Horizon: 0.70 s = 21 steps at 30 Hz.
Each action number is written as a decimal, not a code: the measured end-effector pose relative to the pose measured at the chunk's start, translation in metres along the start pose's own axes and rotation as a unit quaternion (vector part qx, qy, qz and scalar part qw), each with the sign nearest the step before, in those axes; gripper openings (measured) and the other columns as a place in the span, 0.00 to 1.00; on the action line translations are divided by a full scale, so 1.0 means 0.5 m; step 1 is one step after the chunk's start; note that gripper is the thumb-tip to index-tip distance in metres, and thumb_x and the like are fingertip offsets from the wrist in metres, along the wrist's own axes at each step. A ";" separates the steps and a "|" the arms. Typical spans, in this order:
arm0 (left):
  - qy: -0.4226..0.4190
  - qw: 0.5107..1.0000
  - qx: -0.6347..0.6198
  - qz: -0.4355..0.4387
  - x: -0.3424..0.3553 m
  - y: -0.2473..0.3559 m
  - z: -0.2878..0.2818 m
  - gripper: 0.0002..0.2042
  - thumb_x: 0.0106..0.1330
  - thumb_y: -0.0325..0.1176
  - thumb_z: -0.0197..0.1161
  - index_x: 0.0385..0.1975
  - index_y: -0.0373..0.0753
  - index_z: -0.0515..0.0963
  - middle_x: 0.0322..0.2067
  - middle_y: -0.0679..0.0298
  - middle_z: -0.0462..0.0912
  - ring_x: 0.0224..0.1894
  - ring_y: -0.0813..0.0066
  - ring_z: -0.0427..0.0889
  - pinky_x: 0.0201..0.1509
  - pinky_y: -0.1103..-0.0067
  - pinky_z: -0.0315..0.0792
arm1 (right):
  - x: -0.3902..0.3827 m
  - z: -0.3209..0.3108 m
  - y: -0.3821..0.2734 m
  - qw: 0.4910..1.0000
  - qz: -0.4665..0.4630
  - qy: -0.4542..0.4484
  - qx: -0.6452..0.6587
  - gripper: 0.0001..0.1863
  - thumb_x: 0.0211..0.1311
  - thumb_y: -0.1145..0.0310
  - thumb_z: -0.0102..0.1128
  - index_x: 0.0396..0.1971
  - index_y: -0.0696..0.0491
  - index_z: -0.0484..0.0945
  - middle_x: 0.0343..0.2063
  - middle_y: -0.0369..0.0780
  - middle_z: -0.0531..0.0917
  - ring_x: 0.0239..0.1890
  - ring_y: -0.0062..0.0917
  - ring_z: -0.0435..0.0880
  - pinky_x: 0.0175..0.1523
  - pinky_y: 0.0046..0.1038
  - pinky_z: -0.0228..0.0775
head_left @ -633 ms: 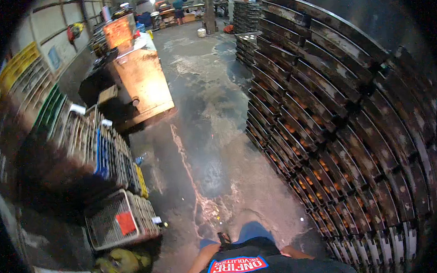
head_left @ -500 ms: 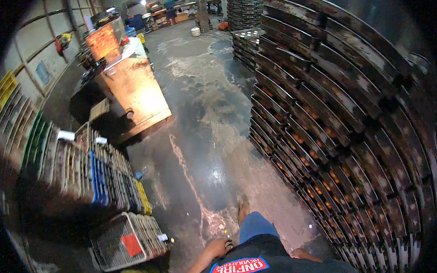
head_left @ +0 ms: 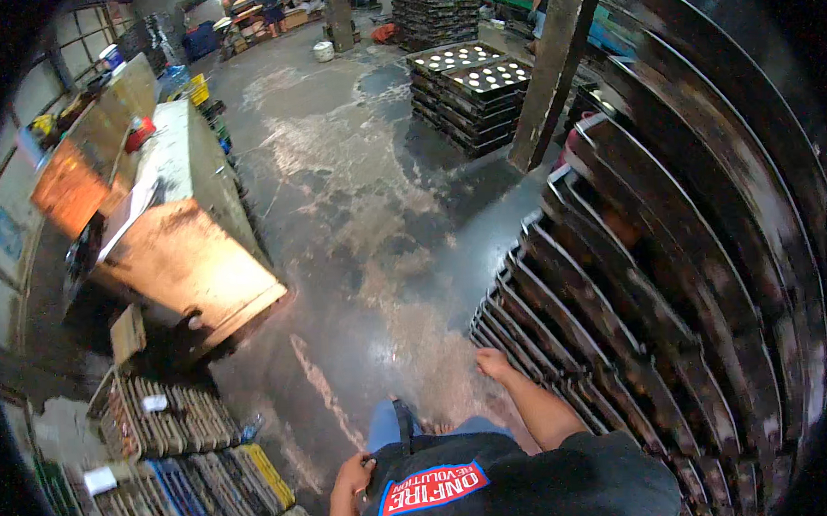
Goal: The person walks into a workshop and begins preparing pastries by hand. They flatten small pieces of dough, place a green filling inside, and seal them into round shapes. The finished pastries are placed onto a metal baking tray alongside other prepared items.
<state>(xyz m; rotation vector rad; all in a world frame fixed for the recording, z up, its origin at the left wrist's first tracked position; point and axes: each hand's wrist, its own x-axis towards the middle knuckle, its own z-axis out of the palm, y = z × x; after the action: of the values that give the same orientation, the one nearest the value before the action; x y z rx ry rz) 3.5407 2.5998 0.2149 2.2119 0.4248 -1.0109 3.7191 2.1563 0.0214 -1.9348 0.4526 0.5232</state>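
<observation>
My left hand (head_left: 354,473) is low beside my dark shirt, its fingers curled in. A small dark spot shows at its fingertips, too small to name. Ahead of my body my right hand (head_left: 494,362) swings out, loosely closed, with nothing seen in it. It is nearest to the tall stack of dark trays (head_left: 636,276) on my right; I see no grip on them. My legs in blue shorts (head_left: 382,427) show below the shirt, and a dark strap hangs over one of them.
Stacked plastic crates (head_left: 176,416) line the left side. Beyond them stands a workbench (head_left: 192,268) with a bright wooden end. Ahead right are a low tray stack (head_left: 470,80) with round white pieces on top and a post (head_left: 557,67). The floor (head_left: 338,215) is stained concrete.
I have moved forward and the view has turned right. The bench and crates have slid left and nearer. My right hand has swung forward from beside my body; the post has come into view.
</observation>
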 end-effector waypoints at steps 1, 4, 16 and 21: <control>0.006 1.000 0.004 0.004 0.057 0.028 -0.041 0.20 0.63 0.41 0.60 0.52 0.40 0.76 0.48 0.50 0.80 0.53 0.53 0.78 0.55 0.66 0.72 | 0.077 0.016 -0.109 0.999 -0.041 0.007 0.021 0.17 0.60 0.62 0.57 0.44 0.55 0.81 0.28 0.36 0.83 0.28 0.24 0.80 0.34 0.26 0.73; 0.034 0.999 0.013 0.032 0.294 0.025 -0.129 0.18 0.64 0.41 0.58 0.51 0.39 0.77 0.46 0.47 0.80 0.51 0.52 0.79 0.54 0.65 0.72 | 0.257 0.042 -0.372 0.993 -0.120 0.015 0.017 0.18 0.61 0.61 0.56 0.45 0.56 0.81 0.27 0.39 0.83 0.29 0.25 0.81 0.35 0.28 0.73; 0.087 0.985 0.039 0.143 1.053 0.726 -1.003 0.21 0.65 0.42 0.55 0.54 0.36 0.73 0.46 0.47 0.81 0.50 0.50 0.80 0.54 0.65 0.72 | 0.667 -0.108 -0.432 0.878 0.216 -0.212 -0.371 0.16 0.62 0.58 0.54 0.30 0.56 0.81 0.26 0.44 0.83 0.28 0.29 0.82 0.35 0.35 0.74; 0.093 0.968 0.002 0.232 1.479 0.829 -1.189 0.19 0.66 0.42 0.55 0.51 0.35 0.75 0.41 0.48 0.83 0.45 0.53 0.82 0.49 0.67 0.74 | 1.005 -0.130 -0.589 0.876 0.303 -0.200 -0.317 0.15 0.63 0.60 0.55 0.35 0.57 0.81 0.28 0.43 0.82 0.28 0.27 0.81 0.34 0.33 0.73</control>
<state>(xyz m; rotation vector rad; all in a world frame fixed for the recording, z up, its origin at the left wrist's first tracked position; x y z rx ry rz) 4.5649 2.7187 0.1188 2.2677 -0.0228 -0.5570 4.3041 2.1735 -0.0075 -2.1862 0.6747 1.6164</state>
